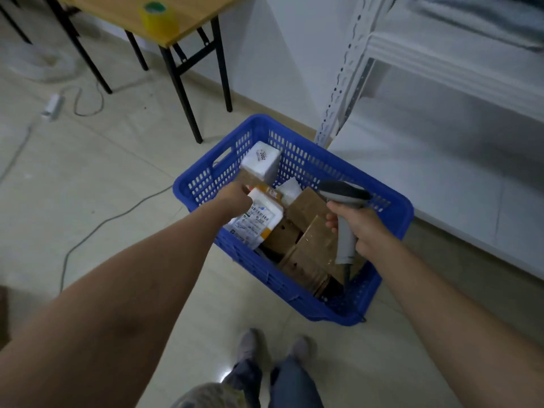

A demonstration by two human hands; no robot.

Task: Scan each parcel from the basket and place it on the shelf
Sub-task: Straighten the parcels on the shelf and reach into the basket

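My left hand (235, 199) reaches straight-armed into the basket (297, 160), gripping the white parcel (260, 220) by its 10 o'clock corner; right hand (365, 228), over at 3 o'clock, is wrapped round the scanner (343, 193).

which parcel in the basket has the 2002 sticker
The white parcel at the far corner of the basket; the barcode-labelled parcel in the left hand has a shipping label instead.

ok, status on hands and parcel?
Left hand grips white labelled parcel inside blue plastic basket. Right hand holds grey handheld scanner. Brown cardboard boxes packed alongside, none on top.
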